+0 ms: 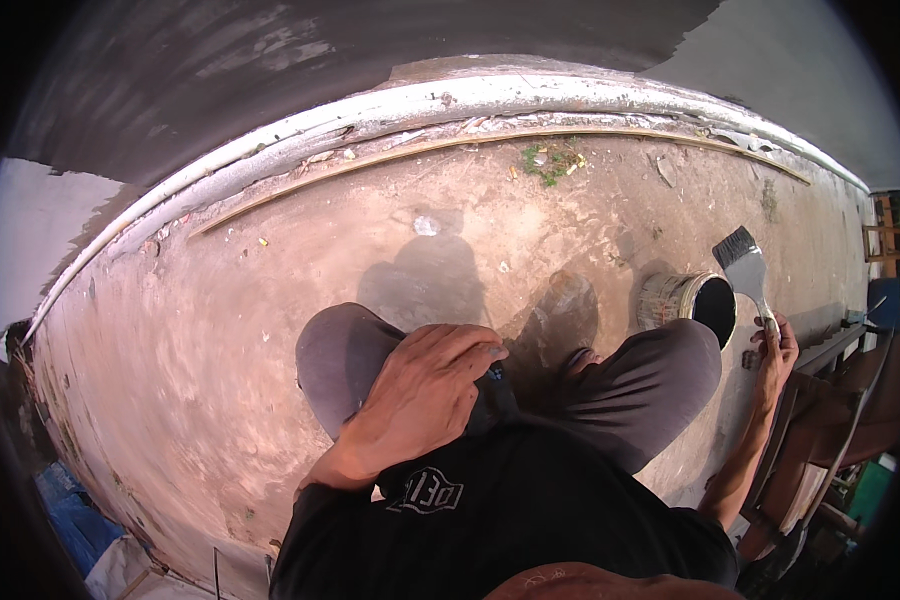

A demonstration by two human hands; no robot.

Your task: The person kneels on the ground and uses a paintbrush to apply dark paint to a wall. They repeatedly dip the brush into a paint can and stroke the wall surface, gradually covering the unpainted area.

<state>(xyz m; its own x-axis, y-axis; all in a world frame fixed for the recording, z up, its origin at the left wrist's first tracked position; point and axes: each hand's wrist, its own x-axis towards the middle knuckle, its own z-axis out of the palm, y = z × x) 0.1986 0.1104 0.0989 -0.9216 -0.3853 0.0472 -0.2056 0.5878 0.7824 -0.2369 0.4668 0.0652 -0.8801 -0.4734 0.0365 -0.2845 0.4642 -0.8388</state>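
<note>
Paintbrush (pixel 745 268) held by its handle, head beyond the fingers

The left hand (pixel 420 385) lies over the lap, fingers loosely bent; its palm is hidden, so I cannot tell whether it holds anything; to its right, past the right knee (pixel 670 375), a bucket (pixel 660 298) with dark contents is on the floor (pixel 300 250); farther right, the right hand (pixel 784 345) has its fingers closed on the handle; the bristles point away from the person, near the bucket's mouth.
</note>
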